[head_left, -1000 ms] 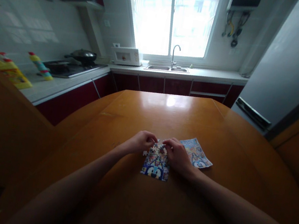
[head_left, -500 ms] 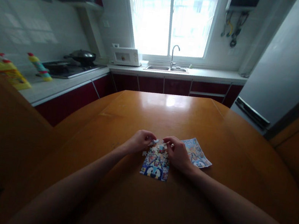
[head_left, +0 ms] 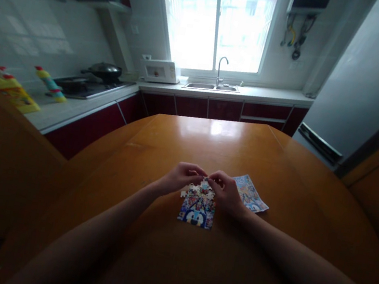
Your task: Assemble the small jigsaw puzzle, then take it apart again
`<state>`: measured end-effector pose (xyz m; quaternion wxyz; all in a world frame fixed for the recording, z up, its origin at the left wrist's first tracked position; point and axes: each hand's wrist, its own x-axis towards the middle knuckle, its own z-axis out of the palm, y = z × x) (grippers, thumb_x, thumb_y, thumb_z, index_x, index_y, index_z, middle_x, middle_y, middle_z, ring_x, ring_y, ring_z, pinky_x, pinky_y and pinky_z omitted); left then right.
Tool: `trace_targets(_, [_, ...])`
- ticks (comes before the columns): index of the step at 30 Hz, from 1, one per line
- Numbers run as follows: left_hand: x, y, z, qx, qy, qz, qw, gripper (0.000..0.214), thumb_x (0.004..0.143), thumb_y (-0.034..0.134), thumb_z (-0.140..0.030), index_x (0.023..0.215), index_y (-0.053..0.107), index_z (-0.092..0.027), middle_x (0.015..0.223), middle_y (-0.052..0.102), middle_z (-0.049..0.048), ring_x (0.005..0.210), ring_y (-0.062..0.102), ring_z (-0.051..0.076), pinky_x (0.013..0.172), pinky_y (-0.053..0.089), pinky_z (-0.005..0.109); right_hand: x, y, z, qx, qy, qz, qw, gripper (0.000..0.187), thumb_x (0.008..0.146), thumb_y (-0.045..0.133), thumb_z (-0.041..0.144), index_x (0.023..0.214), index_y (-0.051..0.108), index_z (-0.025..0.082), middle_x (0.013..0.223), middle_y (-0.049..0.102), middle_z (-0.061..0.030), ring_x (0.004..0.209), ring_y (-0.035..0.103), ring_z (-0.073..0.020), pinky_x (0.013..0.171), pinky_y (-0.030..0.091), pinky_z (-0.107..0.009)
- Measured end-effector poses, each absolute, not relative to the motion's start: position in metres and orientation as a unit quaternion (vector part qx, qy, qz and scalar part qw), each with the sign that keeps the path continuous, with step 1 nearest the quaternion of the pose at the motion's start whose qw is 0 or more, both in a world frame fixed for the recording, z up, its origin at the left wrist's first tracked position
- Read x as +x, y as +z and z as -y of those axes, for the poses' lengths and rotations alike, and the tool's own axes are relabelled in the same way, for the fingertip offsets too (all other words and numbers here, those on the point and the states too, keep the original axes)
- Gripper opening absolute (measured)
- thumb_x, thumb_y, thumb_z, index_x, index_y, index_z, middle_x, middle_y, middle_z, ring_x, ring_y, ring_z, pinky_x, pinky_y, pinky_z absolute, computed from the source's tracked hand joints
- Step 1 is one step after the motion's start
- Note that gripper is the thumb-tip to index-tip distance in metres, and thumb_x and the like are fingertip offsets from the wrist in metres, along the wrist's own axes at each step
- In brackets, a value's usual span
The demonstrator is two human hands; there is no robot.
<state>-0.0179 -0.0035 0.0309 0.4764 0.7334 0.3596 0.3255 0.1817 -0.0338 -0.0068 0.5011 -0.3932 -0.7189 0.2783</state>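
Note:
A partly joined jigsaw puzzle (head_left: 196, 212) lies on the wooden table, a blue dog face along its near edge and uneven pieces at its far end. My left hand (head_left: 183, 178) is at the puzzle's far left, fingers pinched on a small puzzle piece (head_left: 204, 179). Close against it, my right hand (head_left: 223, 189) is closed at the far right, its fingertips meeting the left ones; whatever they grip is too small to make out. Partly behind my right hand lies a printed picture sheet (head_left: 249, 194) with a similar design.
The wooden table (head_left: 159, 146) has rounded far corners. Beyond it are a counter with a sink (head_left: 201, 86), a microwave (head_left: 160, 71) and a pan (head_left: 104, 71) on the stove. Yellow bottles (head_left: 18, 94) stand at left, a fridge (head_left: 364, 85) at right.
My left hand has moved right, and the fingertips of both hands have come together above the puzzle's far end. The joined puzzle and the sheet have stayed in place.

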Motion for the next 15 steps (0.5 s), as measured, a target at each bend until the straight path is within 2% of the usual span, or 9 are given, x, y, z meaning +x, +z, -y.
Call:
trace_targets(2, [-0.021,0.029,0.000,0.738,0.308,-0.383,0.461,0.032,0.081,0.072,-0.035,0.099,0.072,-0.009,0.081,0.072,0.0075,0.073,0.063,0.014,0.069,0.052,0.026,0.182,-0.007,0.033,-0.393,0.282,0.719,0.498,0.012,0.090,0.058,0.025,0.083,0.065,0.018,0.075,0.063,-0.0001,0.072,0.055,-0.0147,0.067,0.044,-0.026])
trace_targets(6, [-0.026,0.020,-0.009,0.789,0.295,-0.442,0.308,0.023,0.084,0.068,-0.033,0.094,0.076,-0.013,0.086,0.072,0.0076,0.075,0.063,0.015,0.071,0.050,0.026,0.184,-0.012,0.028,-0.437,0.204,0.732,0.481,0.014,0.091,0.059,0.023,0.087,0.072,0.019,0.082,0.066,-0.0044,0.082,0.058,-0.0180,0.076,0.045,-0.030])
trace_targets(11, [-0.027,0.012,-0.008,0.851,0.240,-0.439,0.157,0.019,0.088,0.065,-0.034,0.094,0.077,-0.020,0.095,0.067,0.0077,0.093,0.060,0.020,0.084,0.047,0.032,0.186,-0.016,0.028,-0.479,0.165,0.772,0.385,0.022,0.091,0.056,0.015,0.102,0.074,0.021,0.091,0.066,-0.0068,0.086,0.059,-0.0188,0.079,0.045,-0.030])
trace_targets(15, [-0.025,0.009,-0.001,0.874,0.200,-0.427,0.119,0.015,0.084,0.071,-0.035,0.090,0.076,-0.022,0.094,0.063,0.0060,0.094,0.056,0.022,0.084,0.045,0.033,0.184,-0.012,0.035,-0.487,0.134,0.787,0.355,0.015,0.088,0.063,0.020,0.100,0.072,0.019,0.095,0.064,-0.0070,0.092,0.057,-0.0203,0.084,0.045,-0.032])
